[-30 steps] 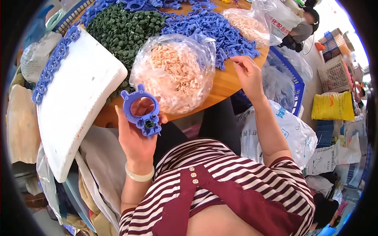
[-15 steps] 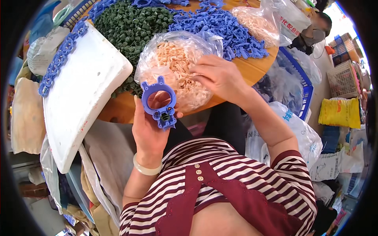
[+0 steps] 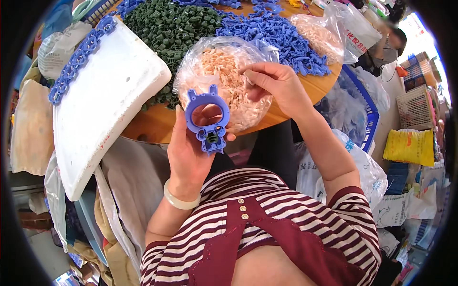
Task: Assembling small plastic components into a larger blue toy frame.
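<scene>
My left hand (image 3: 187, 148) grips a blue plastic ring-shaped part (image 3: 206, 99) with two ear-like prongs, its lower end facing me. Set in that lower end is a small dark green piece (image 3: 211, 137). Behind the part, a clear plastic bag (image 3: 193, 57) lies open, full of small peach-coloured plastic pieces (image 3: 222, 64). Over the bag's right side, my right hand (image 3: 276, 88) is closed in a pinch, thumb against fingertips. Whatever sits between those fingertips is too small to name.
The round wooden table (image 3: 317, 86) bears a dark green parts pile (image 3: 171, 26), a blue parts pile (image 3: 274, 40) and another peach-filled bag (image 3: 317, 35). A white foam slab (image 3: 107, 90) leans at left, blue parts (image 3: 78, 66) along its edge. A blue basket (image 3: 371, 114) stands right; a person (image 3: 389, 45) is beyond.
My right hand's fingers have curled into a tighter pinch above the bag. The blue part stays in my left hand. The whole view has shifted slightly, moving the tabletop things rightward.
</scene>
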Action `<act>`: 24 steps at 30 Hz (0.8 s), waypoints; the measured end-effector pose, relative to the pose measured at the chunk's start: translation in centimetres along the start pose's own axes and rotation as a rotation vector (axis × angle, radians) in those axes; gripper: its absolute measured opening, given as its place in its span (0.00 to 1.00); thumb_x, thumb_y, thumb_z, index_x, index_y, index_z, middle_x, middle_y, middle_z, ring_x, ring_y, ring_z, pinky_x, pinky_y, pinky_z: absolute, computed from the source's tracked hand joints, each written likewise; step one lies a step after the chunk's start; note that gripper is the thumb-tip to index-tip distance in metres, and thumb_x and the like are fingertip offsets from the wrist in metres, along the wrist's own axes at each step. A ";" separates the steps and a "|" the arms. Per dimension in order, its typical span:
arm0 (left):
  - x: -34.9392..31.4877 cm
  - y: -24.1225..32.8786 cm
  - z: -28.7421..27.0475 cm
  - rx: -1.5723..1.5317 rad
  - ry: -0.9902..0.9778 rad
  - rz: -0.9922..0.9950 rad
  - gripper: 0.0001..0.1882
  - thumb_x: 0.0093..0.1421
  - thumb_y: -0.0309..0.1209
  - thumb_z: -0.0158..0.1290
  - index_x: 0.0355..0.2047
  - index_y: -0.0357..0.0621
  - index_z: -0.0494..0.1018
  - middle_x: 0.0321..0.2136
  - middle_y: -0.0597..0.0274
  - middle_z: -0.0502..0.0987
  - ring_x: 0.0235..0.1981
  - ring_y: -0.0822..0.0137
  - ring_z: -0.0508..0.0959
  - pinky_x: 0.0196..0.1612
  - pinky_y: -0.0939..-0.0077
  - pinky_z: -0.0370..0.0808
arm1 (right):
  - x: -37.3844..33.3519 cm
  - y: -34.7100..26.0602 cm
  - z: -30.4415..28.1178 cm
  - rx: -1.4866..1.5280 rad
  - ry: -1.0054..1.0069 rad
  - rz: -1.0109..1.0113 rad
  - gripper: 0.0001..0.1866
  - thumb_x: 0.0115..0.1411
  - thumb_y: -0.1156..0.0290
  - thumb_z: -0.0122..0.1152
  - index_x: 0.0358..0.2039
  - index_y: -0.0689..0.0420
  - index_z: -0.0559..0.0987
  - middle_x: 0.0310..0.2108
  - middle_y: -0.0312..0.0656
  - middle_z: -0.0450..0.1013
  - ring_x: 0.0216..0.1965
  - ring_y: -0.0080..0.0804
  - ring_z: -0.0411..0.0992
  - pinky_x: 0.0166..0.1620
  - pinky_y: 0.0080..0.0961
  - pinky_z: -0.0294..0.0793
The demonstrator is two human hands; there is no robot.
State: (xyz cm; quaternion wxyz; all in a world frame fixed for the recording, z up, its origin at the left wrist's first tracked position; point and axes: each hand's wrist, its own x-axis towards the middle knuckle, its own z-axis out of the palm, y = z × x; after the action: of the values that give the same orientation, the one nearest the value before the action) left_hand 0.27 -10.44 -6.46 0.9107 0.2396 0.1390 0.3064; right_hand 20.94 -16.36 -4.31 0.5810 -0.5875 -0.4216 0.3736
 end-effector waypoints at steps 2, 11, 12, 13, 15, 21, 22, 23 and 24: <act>0.1 -0.3 0.3 0.002 -0.012 -0.005 0.28 0.67 0.50 0.30 0.51 0.37 0.64 0.43 0.51 0.72 0.39 0.57 0.75 0.39 0.60 0.74 | -0.8 -0.8 -0.2 0.128 -0.098 0.164 0.13 0.63 0.69 0.50 0.43 0.63 0.76 0.24 0.35 0.72 0.24 0.17 0.71 0.27 0.13 0.72; 0.8 -1.3 1.0 0.025 -0.020 -0.013 0.27 0.67 0.47 0.30 0.50 0.36 0.65 0.44 0.51 0.72 0.40 0.59 0.75 0.40 0.61 0.75 | -3.4 -1.5 0.4 0.123 -0.154 -0.026 0.11 0.59 0.78 0.53 0.42 0.64 0.76 0.24 0.35 0.70 0.23 0.19 0.70 0.31 0.15 0.72; 0.8 -1.4 1.1 0.024 -0.015 -0.010 0.27 0.67 0.47 0.30 0.50 0.36 0.65 0.44 0.51 0.72 0.40 0.59 0.75 0.40 0.61 0.75 | -3.4 -1.6 0.3 0.125 -0.158 -0.024 0.11 0.59 0.78 0.53 0.42 0.64 0.76 0.24 0.35 0.70 0.23 0.19 0.70 0.31 0.15 0.72; 0.9 -1.4 1.2 0.023 -0.021 -0.020 0.27 0.67 0.47 0.30 0.50 0.36 0.65 0.43 0.51 0.72 0.40 0.59 0.75 0.40 0.61 0.75 | -3.5 -1.6 0.2 0.097 -0.138 -0.062 0.10 0.57 0.81 0.54 0.41 0.65 0.76 0.26 0.36 0.71 0.23 0.20 0.71 0.31 0.15 0.72; 1.0 -1.5 1.3 0.019 -0.037 -0.038 0.27 0.67 0.48 0.30 0.49 0.36 0.65 0.42 0.52 0.72 0.40 0.59 0.75 0.40 0.63 0.75 | -3.8 -1.6 0.3 0.070 -0.123 -0.099 0.10 0.55 0.83 0.55 0.39 0.65 0.76 0.27 0.37 0.71 0.24 0.21 0.71 0.31 0.15 0.72; 1.1 -1.4 1.3 0.010 -0.049 -0.063 0.29 0.67 0.49 0.30 0.49 0.35 0.65 0.42 0.52 0.71 0.39 0.60 0.74 0.39 0.65 0.74 | -4.0 -1.6 1.2 -0.026 -0.134 -0.240 0.10 0.52 0.88 0.54 0.36 0.68 0.76 0.31 0.42 0.73 0.27 0.25 0.74 0.33 0.16 0.72; 1.1 -1.4 1.3 0.008 -0.043 -0.059 0.29 0.67 0.49 0.30 0.49 0.35 0.65 0.42 0.52 0.71 0.39 0.60 0.74 0.39 0.65 0.74 | -3.9 -1.7 1.2 -0.037 -0.154 -0.271 0.10 0.52 0.88 0.54 0.36 0.68 0.76 0.31 0.43 0.72 0.27 0.25 0.74 0.33 0.16 0.73; 1.1 -1.4 1.3 0.008 -0.042 -0.058 0.29 0.67 0.49 0.30 0.49 0.35 0.65 0.42 0.52 0.72 0.39 0.61 0.74 0.40 0.66 0.74 | -3.9 -1.7 1.3 -0.049 -0.173 -0.302 0.10 0.51 0.89 0.54 0.36 0.69 0.76 0.31 0.43 0.72 0.28 0.26 0.74 0.33 0.17 0.73; 1.1 -1.4 1.3 0.007 -0.043 -0.059 0.29 0.67 0.49 0.30 0.49 0.35 0.65 0.41 0.53 0.72 0.39 0.61 0.74 0.40 0.66 0.74 | -3.9 -1.7 1.4 -0.050 -0.177 -0.299 0.10 0.51 0.89 0.54 0.36 0.69 0.76 0.31 0.43 0.72 0.28 0.26 0.74 0.33 0.17 0.73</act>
State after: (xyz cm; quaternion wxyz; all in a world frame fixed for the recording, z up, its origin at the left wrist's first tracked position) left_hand 2.33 -11.21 -6.27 0.9213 0.2451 0.1273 0.2737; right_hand 18.09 -19.46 -2.92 0.5760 -0.4971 -0.5630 0.3227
